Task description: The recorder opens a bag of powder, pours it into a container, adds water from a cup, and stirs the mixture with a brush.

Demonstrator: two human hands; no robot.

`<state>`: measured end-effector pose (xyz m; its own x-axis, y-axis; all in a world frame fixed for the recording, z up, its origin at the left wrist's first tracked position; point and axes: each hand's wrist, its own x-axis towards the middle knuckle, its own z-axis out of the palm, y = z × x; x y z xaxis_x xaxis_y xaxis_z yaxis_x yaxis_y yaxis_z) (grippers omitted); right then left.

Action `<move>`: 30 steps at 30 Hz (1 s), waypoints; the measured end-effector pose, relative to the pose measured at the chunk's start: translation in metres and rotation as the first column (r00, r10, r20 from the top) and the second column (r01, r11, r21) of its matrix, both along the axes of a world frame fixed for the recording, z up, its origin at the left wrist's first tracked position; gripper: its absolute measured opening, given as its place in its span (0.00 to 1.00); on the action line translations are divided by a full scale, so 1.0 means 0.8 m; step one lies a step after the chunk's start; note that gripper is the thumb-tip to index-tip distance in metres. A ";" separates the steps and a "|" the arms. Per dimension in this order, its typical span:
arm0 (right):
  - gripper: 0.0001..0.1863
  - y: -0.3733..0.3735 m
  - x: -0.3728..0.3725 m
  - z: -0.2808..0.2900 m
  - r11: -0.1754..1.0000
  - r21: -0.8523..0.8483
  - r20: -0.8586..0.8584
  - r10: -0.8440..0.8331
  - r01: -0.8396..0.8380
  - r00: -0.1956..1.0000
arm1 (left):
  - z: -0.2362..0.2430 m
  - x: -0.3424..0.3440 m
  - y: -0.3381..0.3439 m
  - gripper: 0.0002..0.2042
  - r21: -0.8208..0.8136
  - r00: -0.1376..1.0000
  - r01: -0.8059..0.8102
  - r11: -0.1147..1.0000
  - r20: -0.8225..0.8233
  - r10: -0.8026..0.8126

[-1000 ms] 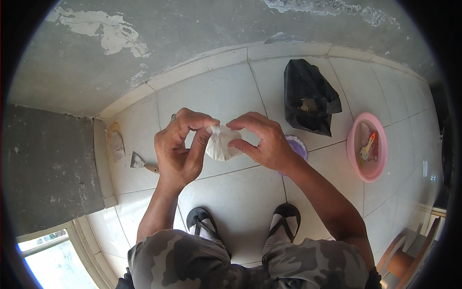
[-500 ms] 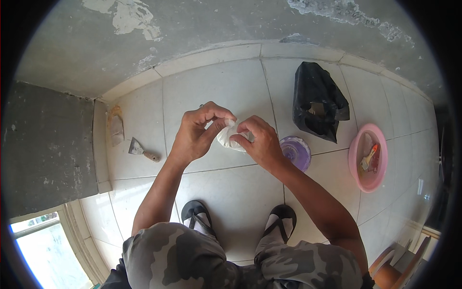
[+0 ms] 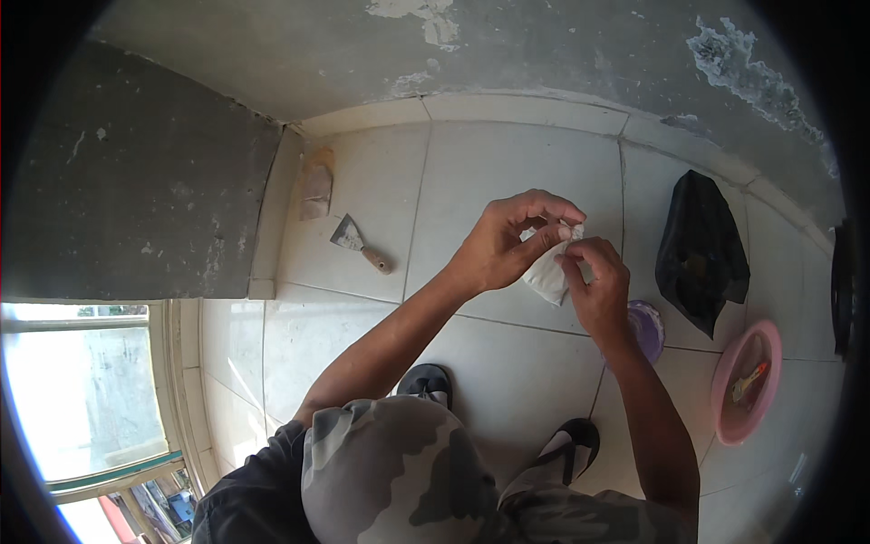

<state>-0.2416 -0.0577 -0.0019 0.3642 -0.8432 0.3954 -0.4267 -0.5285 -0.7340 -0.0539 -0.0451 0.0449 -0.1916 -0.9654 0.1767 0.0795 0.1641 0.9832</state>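
Fingers of the left hand and right hand are pinching a small white bag narrowly, above the tiled floor.

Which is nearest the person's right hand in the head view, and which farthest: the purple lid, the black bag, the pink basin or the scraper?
From the right hand:
1. Purple lid, on the floor just beside and below the hand.
2. Black bag, further right.
3. Pink basin, far right, near the edge.
4. Scraper, far left, beyond the left hand.
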 end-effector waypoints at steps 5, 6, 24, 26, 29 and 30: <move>0.07 0.008 -0.008 0.000 0.997 0.071 0.079 0.004 -0.009 0.997 | -0.021 0.010 0.001 0.11 -0.182 0.953 -0.076 0.980 0.275 0.125; 0.07 0.008 -0.013 0.002 0.998 0.061 0.066 0.015 -0.019 0.998 | -0.026 0.011 0.000 0.10 -0.238 0.928 -0.038 0.971 0.353 0.123; 0.10 0.004 -0.006 0.019 0.995 0.102 0.130 0.001 -0.014 0.991 | -0.040 0.015 -0.001 0.08 0.107 0.965 -0.151 0.983 0.233 0.123; 0.09 0.004 -0.011 0.018 0.982 0.187 0.113 -0.046 0.024 0.992 | -0.047 0.020 -0.001 0.08 0.120 0.969 -0.166 0.979 0.203 0.140; 0.10 0.006 -0.015 0.020 0.955 0.288 0.148 -0.118 0.071 0.982 | -0.054 0.025 -0.001 0.05 0.179 0.980 -0.201 0.963 0.038 0.198; 0.10 0.007 -0.017 0.020 0.955 0.286 0.145 -0.120 0.075 0.982 | -0.054 0.024 -0.001 0.06 0.195 0.978 -0.207 0.959 0.023 0.206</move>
